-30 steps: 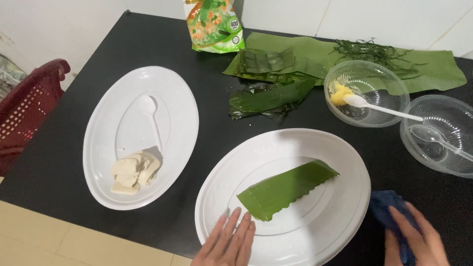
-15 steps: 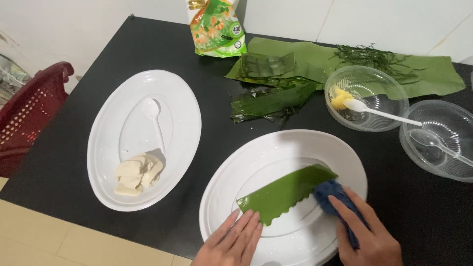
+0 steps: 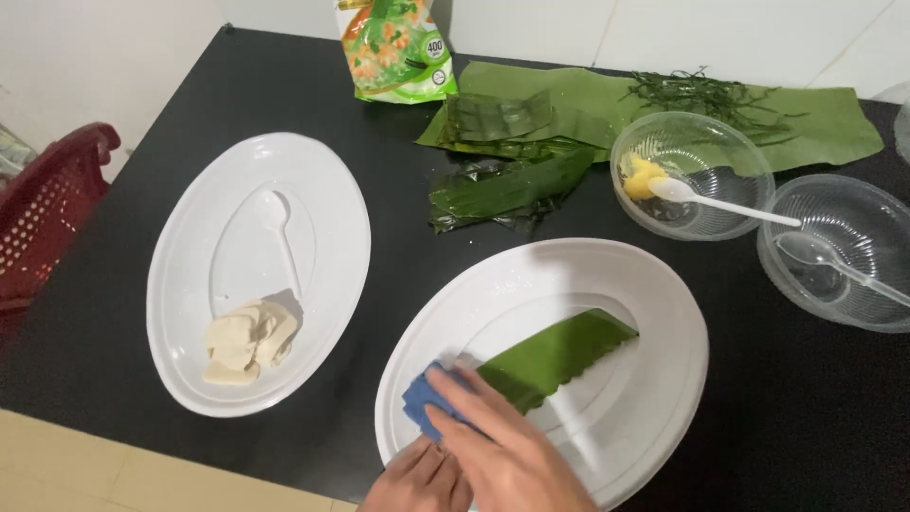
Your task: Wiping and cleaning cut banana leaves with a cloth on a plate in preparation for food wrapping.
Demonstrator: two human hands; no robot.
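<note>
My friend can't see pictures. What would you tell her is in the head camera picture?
A right hand presses a blue cloth on a strip of green leaf lying in a white oval plate, with the left hand at the plate's near edge. On the black table are another white plate holding pale dough pieces, more leaves and two clear bowls.

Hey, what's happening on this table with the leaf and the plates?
A person is pressing a blue cloth with the right hand onto the near end of a green leaf strip that lies in a white oval plate. The left hand rests at the plate's near rim. A second white plate to the left holds pale dough pieces and a plastic spoon. More leaves lie farther back.
</note>
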